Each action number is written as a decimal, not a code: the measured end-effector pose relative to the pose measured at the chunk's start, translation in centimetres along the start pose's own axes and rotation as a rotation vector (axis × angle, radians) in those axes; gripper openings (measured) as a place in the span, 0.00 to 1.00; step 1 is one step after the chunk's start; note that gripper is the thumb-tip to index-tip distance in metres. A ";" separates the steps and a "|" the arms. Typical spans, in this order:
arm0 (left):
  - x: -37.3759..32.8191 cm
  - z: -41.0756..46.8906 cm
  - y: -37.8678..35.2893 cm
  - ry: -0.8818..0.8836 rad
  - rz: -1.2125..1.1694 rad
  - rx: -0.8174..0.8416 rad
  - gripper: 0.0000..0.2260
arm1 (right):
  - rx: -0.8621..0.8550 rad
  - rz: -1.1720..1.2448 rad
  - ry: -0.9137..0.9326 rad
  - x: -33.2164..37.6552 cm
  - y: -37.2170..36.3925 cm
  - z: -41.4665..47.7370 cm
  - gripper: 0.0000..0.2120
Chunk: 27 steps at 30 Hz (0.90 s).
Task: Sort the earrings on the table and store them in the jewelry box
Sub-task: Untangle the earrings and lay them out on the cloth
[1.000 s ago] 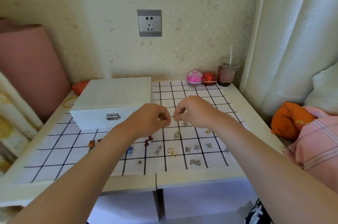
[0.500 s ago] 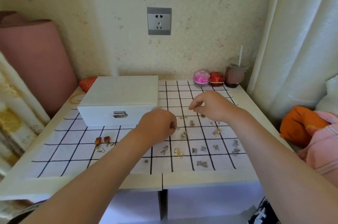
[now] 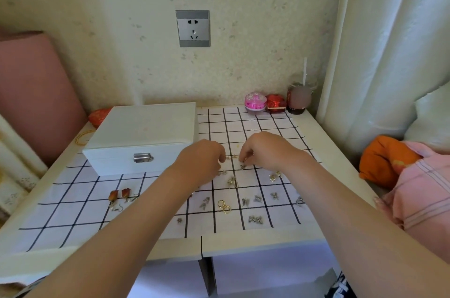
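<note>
Right hand is swinging back toward left hand; its fingers are pinching a stud on the counter; left fingers are curling, cannot tell contents; stud is looking light, slippery; probably gripping its body, not post.

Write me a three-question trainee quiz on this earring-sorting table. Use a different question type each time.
1. True or false: the lid of the jewelry box is open.
2. The red earrings lie: A) on the box lid; B) on the checked cloth in front of the box; C) beside the cup.
3. Which is nearer the box: the left hand or the right hand?

Key: 1 false; 2 B; 3 the left hand.
</note>
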State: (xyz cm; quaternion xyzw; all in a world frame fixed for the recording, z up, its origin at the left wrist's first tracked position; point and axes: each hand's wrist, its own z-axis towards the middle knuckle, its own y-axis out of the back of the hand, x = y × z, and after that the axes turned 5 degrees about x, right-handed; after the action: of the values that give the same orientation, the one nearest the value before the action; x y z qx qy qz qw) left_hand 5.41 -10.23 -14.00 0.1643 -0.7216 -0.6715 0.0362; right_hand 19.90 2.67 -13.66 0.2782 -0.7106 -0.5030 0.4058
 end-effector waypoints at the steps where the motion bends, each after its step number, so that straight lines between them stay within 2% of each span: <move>1: 0.1 0.1 0.1 -0.009 -0.019 -0.003 0.10 | 0.000 0.014 -0.009 -0.2 0.0 0.1 0.06; 4: 0.1 0.6 0.4 -0.036 -0.073 -0.028 0.10 | -0.074 0.083 -0.046 -0.8 0.2 0.1 0.05; 8: -0.5 0.9 1.4 -0.149 -0.236 -0.133 0.11 | -0.184 0.460 -0.051 -0.5 0.9 -0.2 0.04; 10: -1.0 0.8 1.9 -0.185 -0.309 -0.168 0.10 | -0.168 0.598 -0.054 -0.1 1.2 -0.5 0.08; 12: -1.3 0.6 2.1 -0.208 -0.345 -0.201 0.05 | -0.130 0.697 -0.067 0.4 1.4 -1.1 0.11; 18: -0.7 -1.6 2.7 -0.219 -0.439 -0.269 0.01 | -0.057 0.894 -0.102 2.3 1.2 -2.4 0.14; 21: 0.3 -3.2 3.1 -0.163 -0.418 -0.232 0.01 | -0.021 0.805 -0.074 4.2 0.8 -2.7 0.15; 24: 2.4 -5.0 3.4 -0.081 -0.364 -0.176 0.01 | 0.001 0.558 0.021 6.8 -0.3 -2.8 0.09; 27: 4.5 -6.8 3.5 -0.040 -0.312 -0.160 0.03 | 0.112 0.421 0.153 9.9 -1.7 -3.6 0.04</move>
State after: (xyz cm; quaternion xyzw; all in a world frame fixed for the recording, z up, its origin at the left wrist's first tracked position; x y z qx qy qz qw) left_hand 2.39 -17.88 -10.66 0.2575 -0.6321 -0.7275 -0.0695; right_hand 17.84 -7.57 -11.72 0.1834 -0.7468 -0.3445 0.5384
